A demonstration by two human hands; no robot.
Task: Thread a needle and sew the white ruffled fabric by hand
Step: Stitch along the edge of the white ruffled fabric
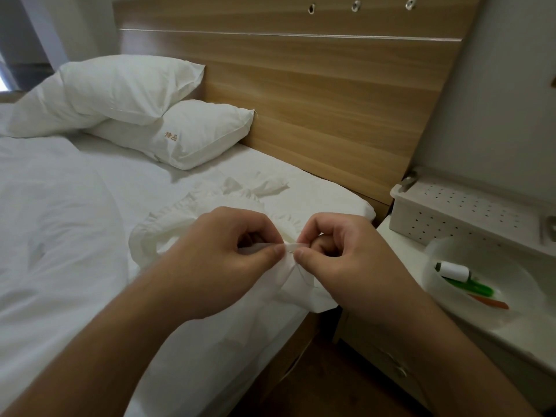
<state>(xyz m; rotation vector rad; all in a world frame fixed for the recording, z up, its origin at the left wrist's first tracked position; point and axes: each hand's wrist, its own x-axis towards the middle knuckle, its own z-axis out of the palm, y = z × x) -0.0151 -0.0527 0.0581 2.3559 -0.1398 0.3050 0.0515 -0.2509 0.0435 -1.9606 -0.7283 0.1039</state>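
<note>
1. Bed [60,236]: covered in white sheeting; its right edge runs diagonally from the headboard down toward the lower centre of the view
2. Headboard [301,100]: wood-grain panel standing upright behind the bed, spanning the upper centre
3. Pillows [129,94]: two white pillows stacked at the far left against the headboard, well apart from the work area; open sheet lies between them and the hands
4. Nightstand [400,251]: white top just beside the right edge of the bed, with a narrow gap between the two
5. Perforated box [451,212]: pale, dotted container at the rear of the nightstand, against the wall
6. White bowl [436,284]: sits in front of the box, near the right hand, holding a white thread spool [454,270], a green item and an orange item
7. White ruffled fabric [228,203]: lies on the bed near its right edge, the frilled rim curving behind both hands and a fold hanging over the mattress edge below them
8. Left hand [222,260]: fingers curled, thumb and forefinger pinching a fold of the fabric
9. Right hand [346,260]: fingers curled, thumb and forefinger clamped on the fabric fold just beside the left thumb
10. Needle [291,252]: a thin dark sliver between the two thumbs; which hand grips it cannot be told
</note>
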